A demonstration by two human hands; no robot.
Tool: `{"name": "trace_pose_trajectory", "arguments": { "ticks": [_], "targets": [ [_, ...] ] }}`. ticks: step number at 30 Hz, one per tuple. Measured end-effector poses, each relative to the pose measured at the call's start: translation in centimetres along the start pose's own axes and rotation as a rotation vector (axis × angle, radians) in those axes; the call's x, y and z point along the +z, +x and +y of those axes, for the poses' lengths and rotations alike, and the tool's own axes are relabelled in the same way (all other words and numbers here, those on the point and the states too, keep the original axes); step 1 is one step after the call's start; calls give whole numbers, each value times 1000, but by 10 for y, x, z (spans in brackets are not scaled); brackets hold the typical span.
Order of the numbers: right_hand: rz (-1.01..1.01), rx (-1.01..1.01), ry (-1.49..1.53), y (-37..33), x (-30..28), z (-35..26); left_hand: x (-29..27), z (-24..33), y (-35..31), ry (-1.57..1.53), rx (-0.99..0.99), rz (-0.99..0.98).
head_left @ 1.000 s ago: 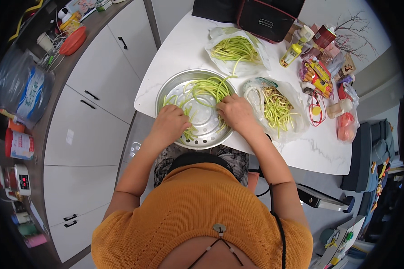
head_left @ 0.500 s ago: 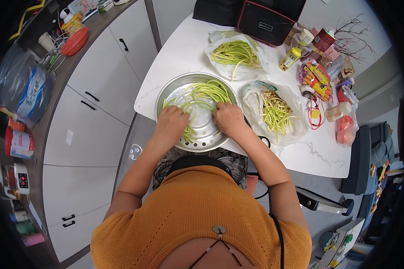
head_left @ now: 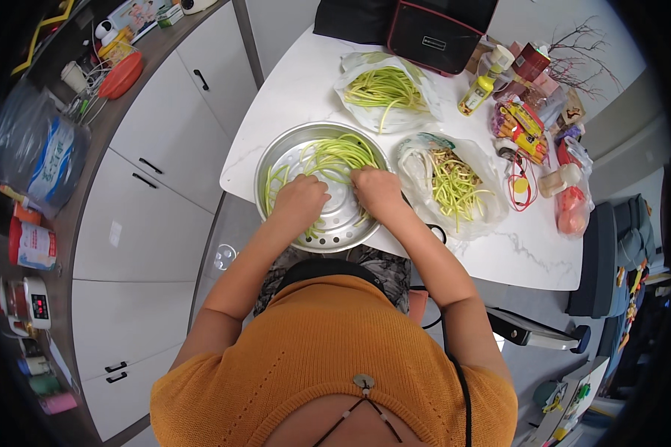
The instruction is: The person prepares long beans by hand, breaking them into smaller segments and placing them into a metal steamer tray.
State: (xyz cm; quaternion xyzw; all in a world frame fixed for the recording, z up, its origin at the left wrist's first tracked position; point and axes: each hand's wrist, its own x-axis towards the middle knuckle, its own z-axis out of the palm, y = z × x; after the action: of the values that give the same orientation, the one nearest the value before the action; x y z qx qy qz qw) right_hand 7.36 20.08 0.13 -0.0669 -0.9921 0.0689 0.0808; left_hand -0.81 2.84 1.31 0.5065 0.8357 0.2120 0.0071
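A round metal steamer pan with a holed base stands at the table's near edge. In it lie long thin green stalks, like garlic scapes, bunched at the far side with more along the left wall. Over the pan's middle, my left hand is closed in a pinch, its fingertips mostly hidden. Close to its right, my right hand is curled round green stalks at the pan's right side. Just right of the pan sits an open plastic bag of shorter green pieces and brownish ends.
Behind the pan, another plastic bag holds long green stalks. A black box-shaped appliance stands at the back, beside a yellow bottle. Snack packs and a red cord lie on the right. White cabinets line the left.
My left hand has moved right, from the pan's left side toward its middle, closer to my right hand. My right hand stays at about the same spot, its fingers more tightly curled.
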Motion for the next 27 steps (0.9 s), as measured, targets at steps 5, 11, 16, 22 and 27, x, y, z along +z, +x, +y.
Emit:
{"name": "trace_pose_trajectory", "arguments": {
  "ticks": [5, 11, 16, 22, 27],
  "targets": [
    [14, 105, 21, 5, -1, -5, 4, -3, 0, 8, -39, -64],
    [353, 167, 663, 7, -15, 12, 3, -6, -2, -45, -36, -35],
    [133, 437, 1423, -2, -50, 22, -4, 5, 7, -542, -69, -15],
    [144, 456, 1518, -20, -68, 25, -18, 28, 28, -1138, -239, -171],
    [127, 408, 1501, -24, -67, 28, -16, 40, 36, -1263, -238, -277]
  ]
}}
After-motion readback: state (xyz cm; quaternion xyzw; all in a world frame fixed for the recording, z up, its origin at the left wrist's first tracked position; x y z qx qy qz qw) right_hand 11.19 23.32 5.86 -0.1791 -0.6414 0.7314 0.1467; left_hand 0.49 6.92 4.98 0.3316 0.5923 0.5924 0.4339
